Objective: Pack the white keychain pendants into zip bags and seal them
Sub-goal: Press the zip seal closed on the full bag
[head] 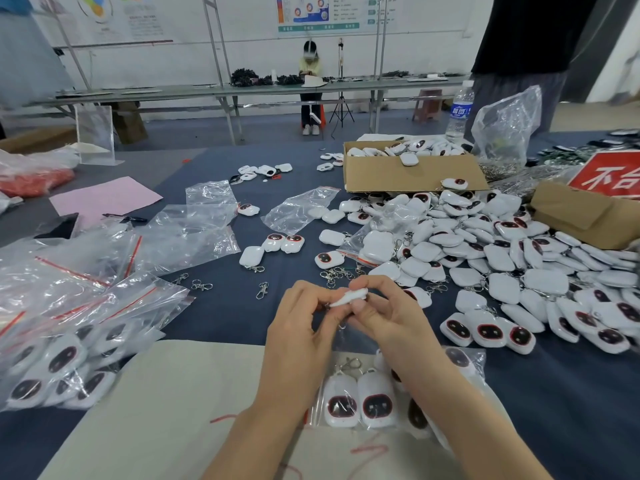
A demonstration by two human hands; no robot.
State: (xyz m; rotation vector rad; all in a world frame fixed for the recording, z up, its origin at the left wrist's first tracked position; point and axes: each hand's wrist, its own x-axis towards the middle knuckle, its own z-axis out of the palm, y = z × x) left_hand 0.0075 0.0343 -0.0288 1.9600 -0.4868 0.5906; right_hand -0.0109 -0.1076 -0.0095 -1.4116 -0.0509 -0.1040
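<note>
surface: table (561, 427), dark blue top
right: heap of white pendants (502, 258), open cardboard box (408, 173) behind it
left: filled zip bags (69, 317), pink sheet (104, 199)
centre: loose metal clasps (262, 290)
near edge: beige cloth (173, 393)

a packing workshop: long workbenches (242, 90), heaped pendants (502, 258), cardboard boxes (408, 174).

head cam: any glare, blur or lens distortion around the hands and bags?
Head view: light flat and even, soft shadows only; white glare on the zip bags at left partly hides their contents; wide-angle bends the far bench and smears the frame corners; the pendant pinched between left hand and right hand is slightly soft, detail unclear.
</note>
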